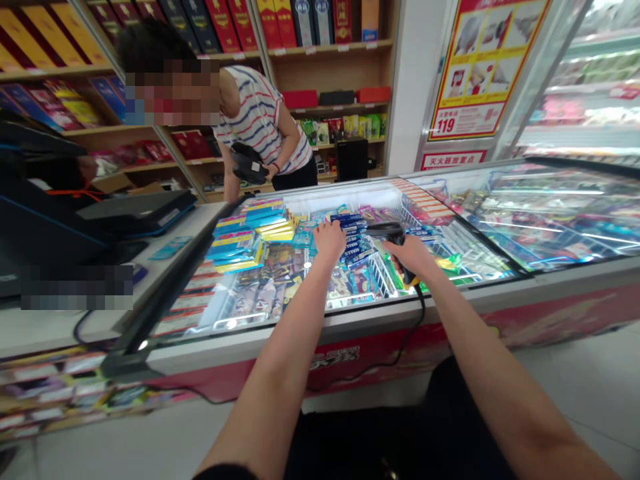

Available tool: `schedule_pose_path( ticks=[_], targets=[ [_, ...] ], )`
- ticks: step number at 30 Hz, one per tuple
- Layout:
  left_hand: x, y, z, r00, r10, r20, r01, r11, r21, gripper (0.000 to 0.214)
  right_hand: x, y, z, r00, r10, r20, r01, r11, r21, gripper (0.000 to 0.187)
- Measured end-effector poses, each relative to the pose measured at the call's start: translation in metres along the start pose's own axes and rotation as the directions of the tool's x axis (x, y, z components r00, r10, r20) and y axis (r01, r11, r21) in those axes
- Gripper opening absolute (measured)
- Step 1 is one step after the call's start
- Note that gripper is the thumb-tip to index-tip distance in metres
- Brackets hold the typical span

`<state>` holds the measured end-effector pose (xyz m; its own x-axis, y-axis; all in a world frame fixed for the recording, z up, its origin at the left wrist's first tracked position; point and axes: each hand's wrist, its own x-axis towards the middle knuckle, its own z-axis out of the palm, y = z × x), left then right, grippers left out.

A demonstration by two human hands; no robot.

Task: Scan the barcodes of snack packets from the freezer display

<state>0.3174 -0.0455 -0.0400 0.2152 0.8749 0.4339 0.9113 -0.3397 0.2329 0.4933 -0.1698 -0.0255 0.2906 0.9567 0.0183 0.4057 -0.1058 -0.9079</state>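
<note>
The right hand [413, 259] has its fingers closed round the handle of a black scanner [387, 232]; that upright grip seems chosen to keep its head free, facing left towards the blue packs [356, 244]. These lie in a column atop the freezer [295, 329], probably flat so that they stay steady on the glass. The left hand [331, 241] rests at their left side, fingers bent over the edge, perhaps to steady them; whether they grip a pack, I cannot tell. The cable [397, 360] hangs slack in front, likely leaving the scanner room to move. Farther left, packets [240, 235] overlap in rows, presumably to save space. Across the freezer, a co-worker [263, 120] holds a black device [249, 164].
</note>
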Motion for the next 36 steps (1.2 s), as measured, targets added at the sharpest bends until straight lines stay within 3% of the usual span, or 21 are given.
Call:
schedule_pose_path(
  ticks=[18,28,36],
  targets=[
    [0.008,-0.003,-0.002,0.997,0.016,0.070,-0.019,0.999,0.039,0.026,0.011,0.006,-0.005,1.000,0.013,-0.003,-0.013,1.000,-0.022,0.035],
    [0.009,-0.004,-0.001,0.990,0.111,0.092,-0.102,0.990,-0.100,0.027,0.010,0.008,-0.007,1.000,0.019,-0.015,-0.019,1.000,0.008,0.029],
    [0.012,-0.006,-0.006,0.996,0.028,0.080,-0.002,0.952,-0.306,0.025,0.003,0.001,-0.009,0.999,0.020,-0.025,-0.020,1.000,0.001,0.028]
  ],
)
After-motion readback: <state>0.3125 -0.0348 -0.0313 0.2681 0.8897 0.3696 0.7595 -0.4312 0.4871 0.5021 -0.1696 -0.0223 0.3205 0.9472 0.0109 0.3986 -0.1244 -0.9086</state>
